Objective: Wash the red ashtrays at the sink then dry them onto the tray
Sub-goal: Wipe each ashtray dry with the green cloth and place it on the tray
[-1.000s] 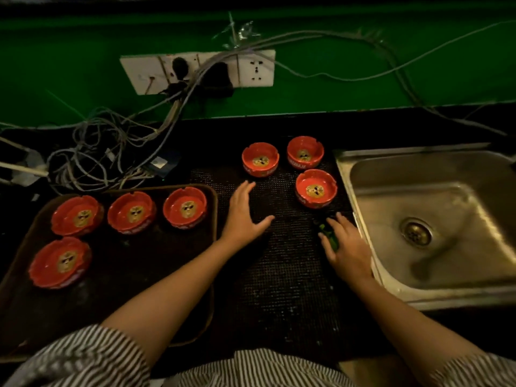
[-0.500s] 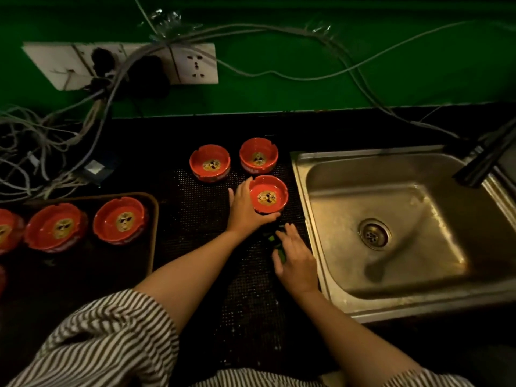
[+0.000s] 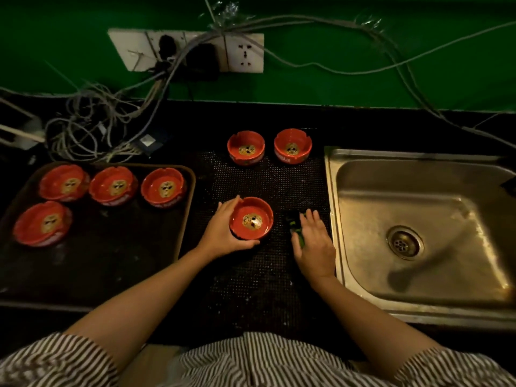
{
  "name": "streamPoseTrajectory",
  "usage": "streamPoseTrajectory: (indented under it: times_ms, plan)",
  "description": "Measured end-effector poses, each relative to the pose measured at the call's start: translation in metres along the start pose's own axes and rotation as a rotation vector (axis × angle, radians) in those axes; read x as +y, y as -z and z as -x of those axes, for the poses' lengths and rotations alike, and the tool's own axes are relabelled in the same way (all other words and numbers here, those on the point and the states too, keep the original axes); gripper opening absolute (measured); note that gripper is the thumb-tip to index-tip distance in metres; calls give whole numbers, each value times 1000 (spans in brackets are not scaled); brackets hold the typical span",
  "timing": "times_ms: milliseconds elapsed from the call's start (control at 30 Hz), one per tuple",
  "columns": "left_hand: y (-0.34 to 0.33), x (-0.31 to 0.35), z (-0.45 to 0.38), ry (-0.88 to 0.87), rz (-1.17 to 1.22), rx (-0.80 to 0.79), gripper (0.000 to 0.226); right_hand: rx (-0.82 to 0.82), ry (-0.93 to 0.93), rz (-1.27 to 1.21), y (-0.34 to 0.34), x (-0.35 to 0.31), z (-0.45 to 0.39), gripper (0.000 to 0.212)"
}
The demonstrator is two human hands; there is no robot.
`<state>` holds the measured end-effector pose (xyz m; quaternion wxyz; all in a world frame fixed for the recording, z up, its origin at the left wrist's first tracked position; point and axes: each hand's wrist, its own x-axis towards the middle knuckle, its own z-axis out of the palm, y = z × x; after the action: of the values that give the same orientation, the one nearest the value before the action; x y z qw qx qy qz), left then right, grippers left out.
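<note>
While left hand (image 3: 220, 233) grasps 1 ashtray (image 3: 251, 218), right hand (image 3: 314, 241) lies released; 4 on tray (image 3: 184, 219), 2 behind.

No lettering can be read for certain. The ashtray at upper right of centre (image 3: 292, 146) bears pale capital letters along its outer wall, too blurred to spell out. The tray's ashtrays (image 3: 163, 187), at the left of the frame, show similar pale bands on their rims, also illegible. Each ashtray carries a yellowish printed face-like emblem inside, without readable words.
</note>
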<state>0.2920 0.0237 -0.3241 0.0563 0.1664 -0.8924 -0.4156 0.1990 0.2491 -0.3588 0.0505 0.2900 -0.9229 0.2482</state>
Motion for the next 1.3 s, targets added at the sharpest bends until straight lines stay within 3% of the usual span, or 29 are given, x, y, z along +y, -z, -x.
streamPoseTrajectory:
  times_ms: [167,333,500,667,800,1000,1167,1233,1300]
  plan:
    - [10,-13,32,-37,48,-127,125,0,13,-70,5,-1,1,44]
    - [15,-14,58,-36,108,-226,132,-33,-69,-323,21,-20,0,39]
    - [-17,-2,87,87,-82,112,142,-149,221,-358,25,-76,12,42]
    - [-39,7,91,165,-165,306,101,-172,322,-31,1,-106,20,52]
    - [-36,5,88,152,-197,336,86,-209,296,-53,7,-104,24,51]
    - [-20,-18,61,-69,-127,133,103,-287,350,-23,6,-99,17,40]
    - [9,-26,40,-191,-81,-95,110,-486,636,-91,15,-92,-20,37]
    - [15,-26,39,-210,-91,-144,113,-547,635,-100,16,-87,-23,39]
    - [10,-24,47,-178,-143,-125,120,-464,549,-81,11,-91,-12,37]
